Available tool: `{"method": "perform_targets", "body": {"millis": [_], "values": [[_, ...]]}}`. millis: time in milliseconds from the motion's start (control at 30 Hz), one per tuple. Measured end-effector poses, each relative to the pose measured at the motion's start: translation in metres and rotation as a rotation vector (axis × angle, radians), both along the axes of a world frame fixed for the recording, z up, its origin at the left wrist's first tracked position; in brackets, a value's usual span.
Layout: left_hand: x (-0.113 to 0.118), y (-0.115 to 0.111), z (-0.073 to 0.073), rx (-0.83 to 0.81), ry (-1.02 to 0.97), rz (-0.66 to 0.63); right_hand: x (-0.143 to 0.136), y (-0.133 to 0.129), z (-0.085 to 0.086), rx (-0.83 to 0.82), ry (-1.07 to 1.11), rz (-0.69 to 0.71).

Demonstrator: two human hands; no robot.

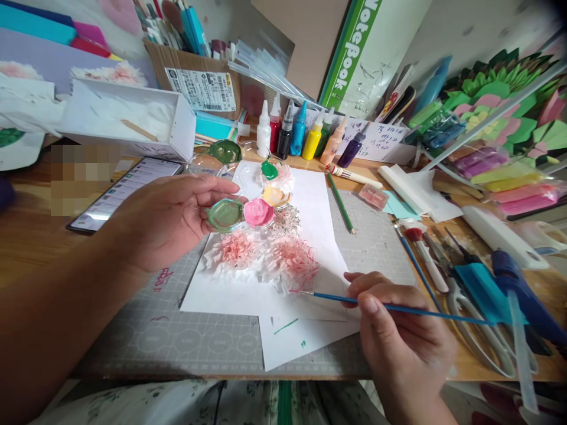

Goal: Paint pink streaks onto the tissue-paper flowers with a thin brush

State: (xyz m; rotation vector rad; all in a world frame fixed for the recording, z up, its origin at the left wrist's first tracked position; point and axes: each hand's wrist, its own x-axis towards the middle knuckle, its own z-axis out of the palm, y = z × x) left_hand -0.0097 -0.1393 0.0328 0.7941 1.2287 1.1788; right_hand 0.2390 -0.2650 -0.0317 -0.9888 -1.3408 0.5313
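Tinting the near-right flower [293, 260] seems underway: the right hand [398, 330] pinches a paintbrush [339, 297], the half-curled left hand [166, 218] grips a palette [225, 215]; the next stroke calls for lightness.

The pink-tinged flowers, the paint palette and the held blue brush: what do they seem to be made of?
Pink-tinged flowers: probably matte tissue or crepe paper, from their thin, crinkled petals. Paint palette: likely glossy clear plastic, with see-through rims that catch highlights. Held blue brush: smooth handle, painted wood or plastic, unclear; the silvery band near its tip suggests metal.
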Motion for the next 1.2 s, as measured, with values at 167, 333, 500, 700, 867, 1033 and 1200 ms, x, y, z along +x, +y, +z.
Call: {"method": "perform_targets", "body": {"millis": [167,333,500,700,867,1033,1200], "values": [[-0.001,0.000,-0.001,0.006,-0.007,0.005,0.001,0.000,-0.001,-0.011,0.022,0.026],[-0.004,0.001,-0.004,-0.007,-0.037,-0.002,0.001,0.001,-0.004,-0.030,0.093,0.010],[-0.007,-0.006,-0.008,-0.013,-0.099,-0.067,0.001,0.011,0.004,-0.075,0.446,-0.092],[-0.004,-0.014,-0.013,-0.079,-0.136,-0.188,0.003,0.056,0.037,-0.089,0.376,-0.084],[0.001,-0.022,-0.011,-0.159,-0.106,-0.344,-0.007,0.104,0.069,-0.257,0.208,0.071],[0.004,-0.028,-0.012,-0.202,-0.092,-0.477,-0.017,0.120,0.079,-0.505,0.198,0.302],[0.009,-0.028,-0.013,-0.210,-0.104,-0.467,-0.017,0.114,0.075,-0.618,0.197,0.385]]}}
